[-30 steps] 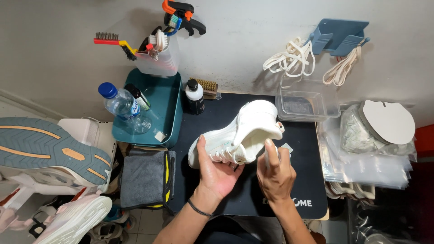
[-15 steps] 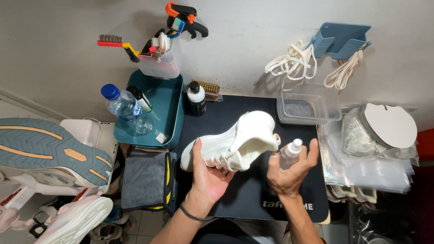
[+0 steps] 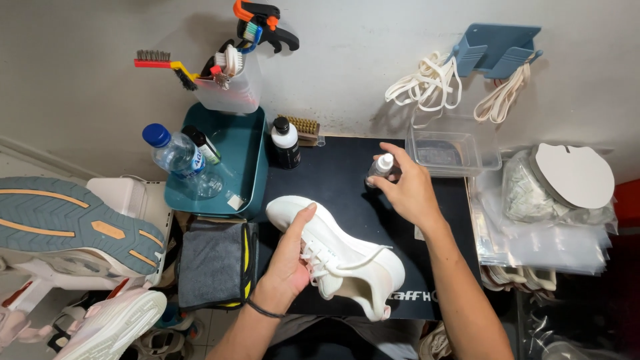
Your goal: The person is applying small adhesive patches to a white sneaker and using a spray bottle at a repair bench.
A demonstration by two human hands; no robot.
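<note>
White sneaker lies above the black mat, gripped at mid-body by the left hand, fingers wrapped round it for steadiness. The right hand is closed round a small dropper bottle, held out beyond the toe. A teal tray stands left.

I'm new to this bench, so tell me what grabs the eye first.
The white sneaker stands out most, bright against the black mat at the centre, with the left hand closed in a grip on its side. Just above it, the right hand holds a small bottle over the mat. At the left edge, a big shoe sole in teal with orange marks faces up.
</note>
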